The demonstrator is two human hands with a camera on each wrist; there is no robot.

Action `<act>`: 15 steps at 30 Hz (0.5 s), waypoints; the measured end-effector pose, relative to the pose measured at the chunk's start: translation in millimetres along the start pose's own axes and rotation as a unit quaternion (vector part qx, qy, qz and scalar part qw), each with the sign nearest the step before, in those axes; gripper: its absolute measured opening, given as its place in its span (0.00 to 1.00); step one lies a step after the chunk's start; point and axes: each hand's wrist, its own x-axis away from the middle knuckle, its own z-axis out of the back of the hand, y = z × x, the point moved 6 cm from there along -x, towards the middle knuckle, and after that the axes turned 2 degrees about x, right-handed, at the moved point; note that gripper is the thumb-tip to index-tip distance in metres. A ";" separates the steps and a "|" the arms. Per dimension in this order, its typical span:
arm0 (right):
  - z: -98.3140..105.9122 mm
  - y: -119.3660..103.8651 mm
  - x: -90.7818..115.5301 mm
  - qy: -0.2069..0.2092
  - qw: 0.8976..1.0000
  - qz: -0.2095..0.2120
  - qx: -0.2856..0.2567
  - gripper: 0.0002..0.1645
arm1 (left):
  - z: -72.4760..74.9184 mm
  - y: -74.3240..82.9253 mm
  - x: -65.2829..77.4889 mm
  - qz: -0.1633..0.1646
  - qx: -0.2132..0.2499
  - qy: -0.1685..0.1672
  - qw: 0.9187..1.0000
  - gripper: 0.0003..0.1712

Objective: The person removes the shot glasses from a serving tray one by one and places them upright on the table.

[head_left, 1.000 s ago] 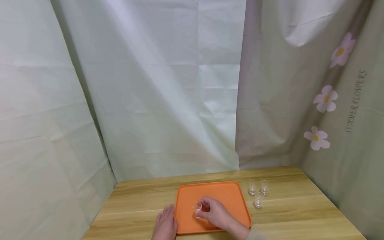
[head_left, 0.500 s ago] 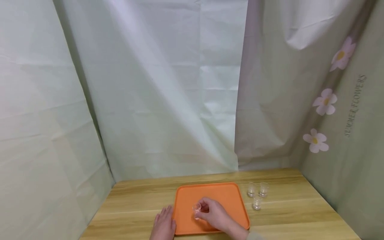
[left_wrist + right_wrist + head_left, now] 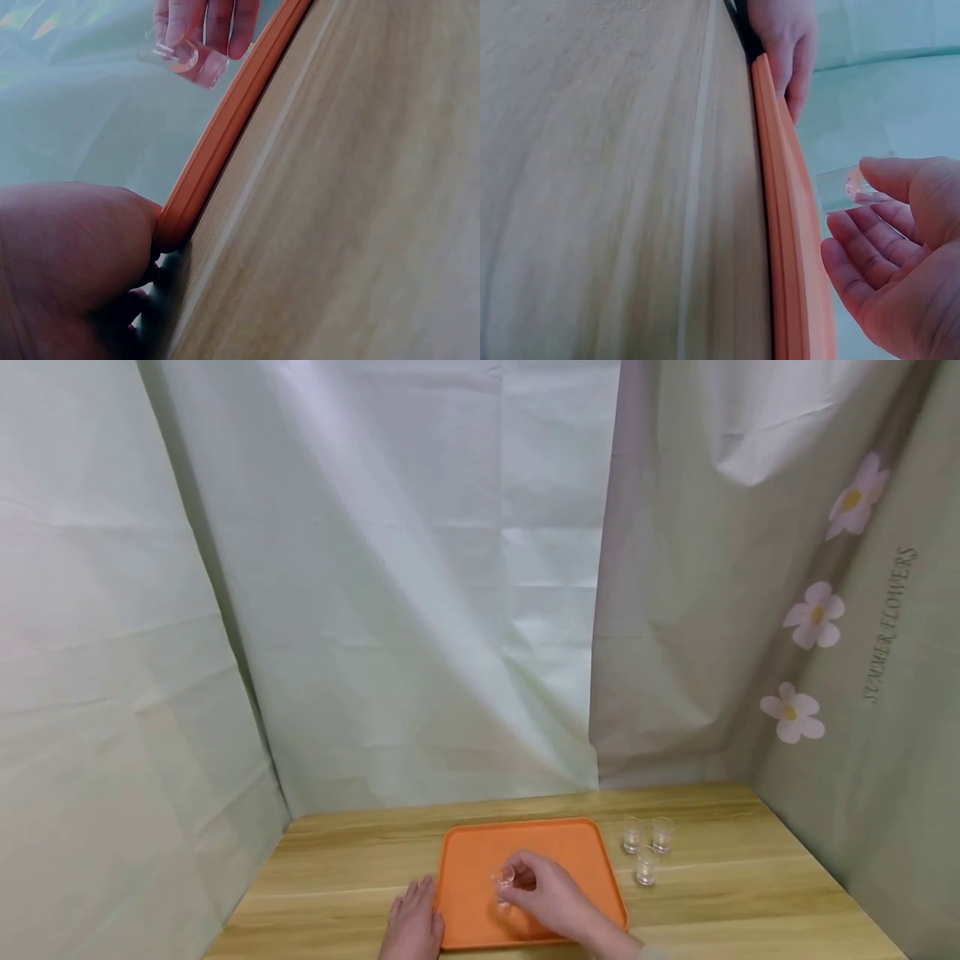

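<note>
My right hand (image 3: 551,897) pinches a small clear shot glass (image 3: 503,883) between thumb and fingers over the left part of an orange tray (image 3: 570,852). In the left wrist view the shot glass (image 3: 196,64) shows above the tray's rim (image 3: 217,142), apart from it. The right wrist view has my right thumb (image 3: 892,176) on the glass's side and the lower fingers loosely bent. My left hand (image 3: 412,922) lies on the table against the tray's left edge, fingers extended, thumb side touching the rim.
To the right of the tray, three more clear shot glasses stand upright in a cluster, the front one (image 3: 646,867) nearest me. All sit on a wood-grain table (image 3: 750,877). Pale green curtains (image 3: 420,610) hang behind and at both sides, with printed flowers on the right.
My right hand has shifted slightly rightward over the tray with the shot glass still pinched. The left hand stays at the tray's edge, and the other glasses have not moved.
</note>
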 end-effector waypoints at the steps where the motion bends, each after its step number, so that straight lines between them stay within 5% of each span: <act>1: 1.9 -0.8 1.3 0.001 1.000 0.002 0.001 0.08 | 0.2 0.8 -0.1 0.002 -0.001 -0.003 1.000 0.27; 15: 37.8 -2.1 15.9 0.023 0.999 0.004 0.041 0.09 | 2.1 2.1 0.7 -0.013 -0.011 0.010 1.000 0.26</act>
